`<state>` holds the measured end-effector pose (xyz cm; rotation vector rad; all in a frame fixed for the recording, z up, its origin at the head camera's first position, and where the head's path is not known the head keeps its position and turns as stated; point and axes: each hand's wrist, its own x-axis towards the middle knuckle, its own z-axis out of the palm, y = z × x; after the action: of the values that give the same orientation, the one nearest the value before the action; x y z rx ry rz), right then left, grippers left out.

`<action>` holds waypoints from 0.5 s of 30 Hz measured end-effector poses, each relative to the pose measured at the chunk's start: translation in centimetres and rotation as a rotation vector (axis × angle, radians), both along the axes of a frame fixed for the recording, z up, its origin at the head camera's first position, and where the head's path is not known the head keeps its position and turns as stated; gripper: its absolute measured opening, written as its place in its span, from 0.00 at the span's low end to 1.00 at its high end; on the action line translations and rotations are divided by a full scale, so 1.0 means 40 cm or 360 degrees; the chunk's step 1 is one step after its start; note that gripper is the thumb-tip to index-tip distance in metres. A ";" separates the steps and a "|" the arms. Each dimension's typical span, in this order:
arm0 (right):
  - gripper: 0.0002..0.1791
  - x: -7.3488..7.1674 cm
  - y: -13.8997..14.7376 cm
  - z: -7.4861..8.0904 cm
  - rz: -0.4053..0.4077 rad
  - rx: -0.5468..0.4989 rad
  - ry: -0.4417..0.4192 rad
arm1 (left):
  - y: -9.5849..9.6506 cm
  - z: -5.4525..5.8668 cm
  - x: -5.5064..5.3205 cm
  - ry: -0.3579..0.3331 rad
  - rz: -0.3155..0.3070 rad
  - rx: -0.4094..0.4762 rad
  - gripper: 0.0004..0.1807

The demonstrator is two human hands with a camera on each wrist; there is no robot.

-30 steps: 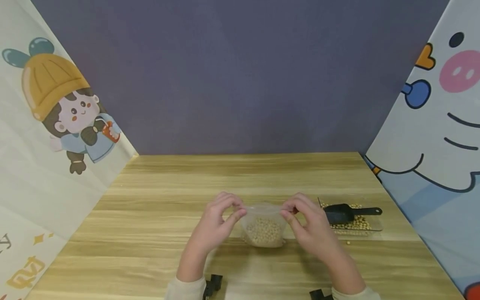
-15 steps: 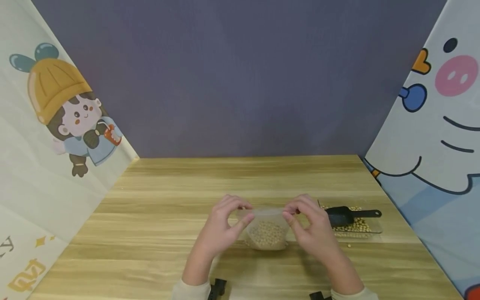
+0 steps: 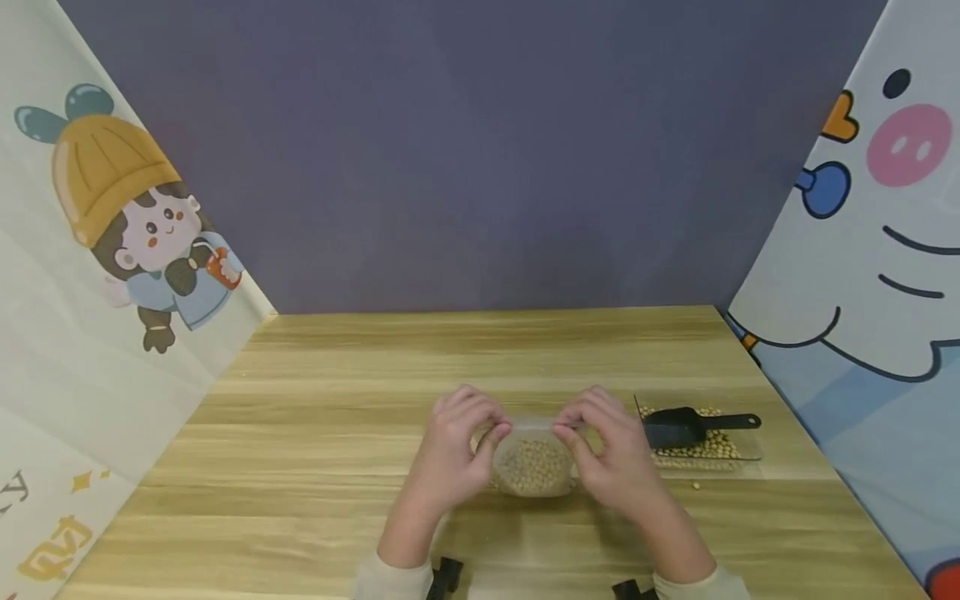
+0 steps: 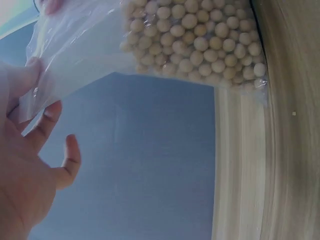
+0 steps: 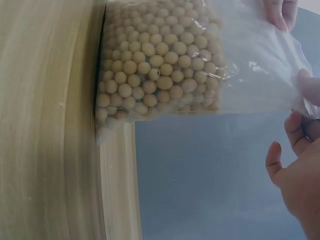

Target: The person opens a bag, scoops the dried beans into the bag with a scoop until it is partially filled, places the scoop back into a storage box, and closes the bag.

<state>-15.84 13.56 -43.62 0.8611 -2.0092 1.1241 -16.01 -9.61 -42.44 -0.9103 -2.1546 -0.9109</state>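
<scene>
A clear plastic bag stands on the wooden table, its lower part filled with round pale soybeans. My left hand pinches the bag's top edge at the left corner between thumb and forefinger. At the right corner, my right hand pinches the same edge. In the right wrist view the bag's upper part is bare of beans and stretched between the hands. Other fingers of both hands curl loosely away from the plastic. Whether the bag's mouth is sealed, I cannot tell.
Right of the bag sits a clear tray of soybeans with a black scoop lying on top. One loose bean lies on the table in front of the tray. A dark partition rises behind the table.
My left hand has shifted right along the bag's top edge, closer to the right hand. The right hand has moved little, still pinching its corner. The bag stays upright.
</scene>
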 end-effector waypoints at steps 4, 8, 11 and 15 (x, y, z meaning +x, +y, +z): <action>0.08 0.001 0.000 0.006 -0.0083 0.0076 0.0024 | 0.000 0.002 0.003 -0.0013 0.0018 -0.0014 0.01; 0.07 0.000 -0.002 0.015 -0.0138 0.0204 0.0068 | -0.002 0.005 0.002 -0.0034 0.0011 -0.0070 0.03; 0.07 0.001 -0.005 0.024 -0.0137 0.0289 0.0107 | 0.001 0.009 0.000 -0.0017 0.0012 -0.0135 0.05; 0.05 0.003 -0.013 0.038 -0.0121 0.0354 0.0152 | 0.009 0.018 0.002 -0.0039 0.0038 -0.0196 0.04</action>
<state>-15.73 13.03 -42.11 0.9226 -2.0946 0.8129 -15.91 -9.27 -41.71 -0.9351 -2.2580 -0.7887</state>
